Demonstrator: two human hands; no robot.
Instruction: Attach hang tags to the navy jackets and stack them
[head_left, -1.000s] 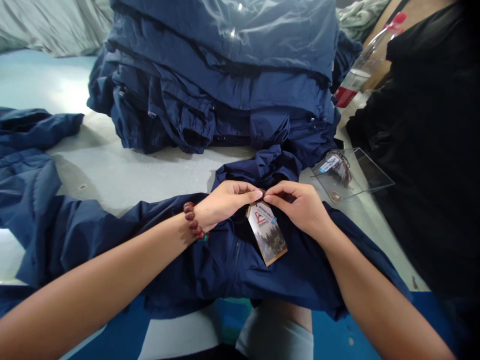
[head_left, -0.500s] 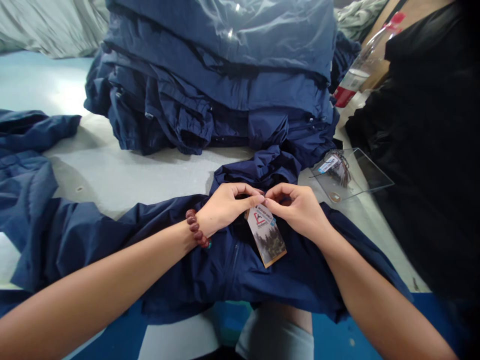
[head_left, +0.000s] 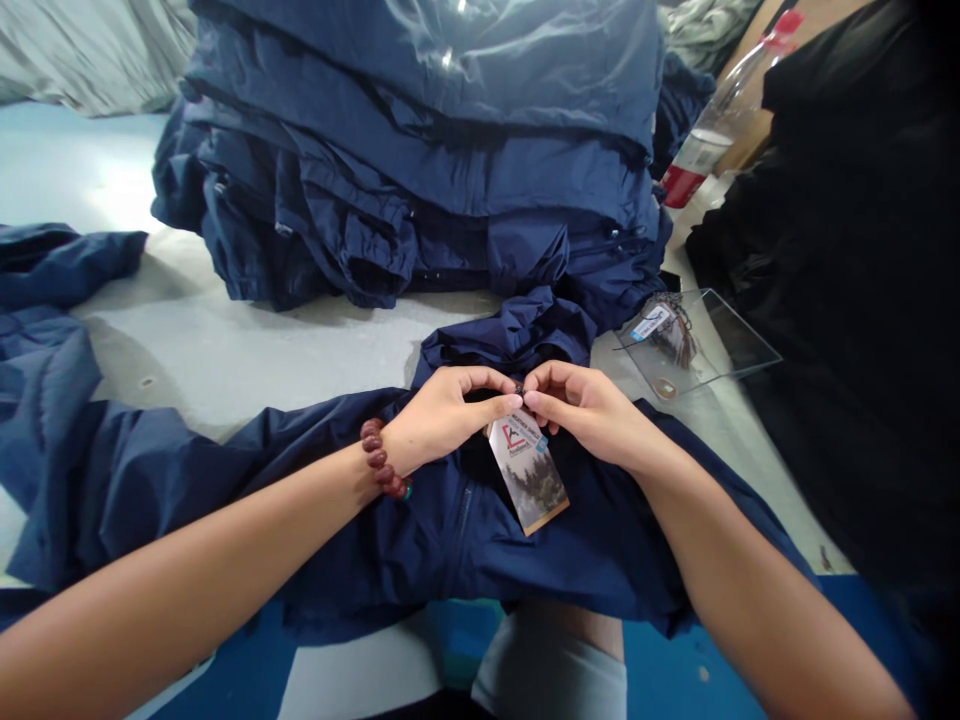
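**Trainee:** What lies nearest, and where is the tag?
**Instructor:** A dark blue jacket (head_left: 540, 570) spreads over the table (head_left: 322, 350) at lower centre. The printed tag (head_left: 529, 475) rests against it, at the centre of the frame, with its top just below the fingertips.

**Trainee:** State of each hand?
**Instructor:** The left hand (head_left: 450, 410) pinches a small dark piece (head_left: 520, 391) at the tag's top between thumb and forefinger. The right hand (head_left: 596, 410) is pinched closed on the same piece from the other side. The fingertips hide its exact form.

**Trainee:** How should the parts handle?
**Instructor:** The tag is probably light, fairly stiff card that could crease; grip it by the edges or the top. The jacket looks soft, thin and possibly slippery; gather a fold.

**Trainee:** What stands farther off?
**Instructor:** A clear sheet (head_left: 739, 345) with a cord bundle (head_left: 681, 335) at right, then a stack of blue garments (head_left: 450, 170) at upper centre.

**Trainee:** What differs from half a second ago?
**Instructor:** The whole view sits slightly farther left. Curled fingers of the right hand now show below its thumb; the pinch remains.
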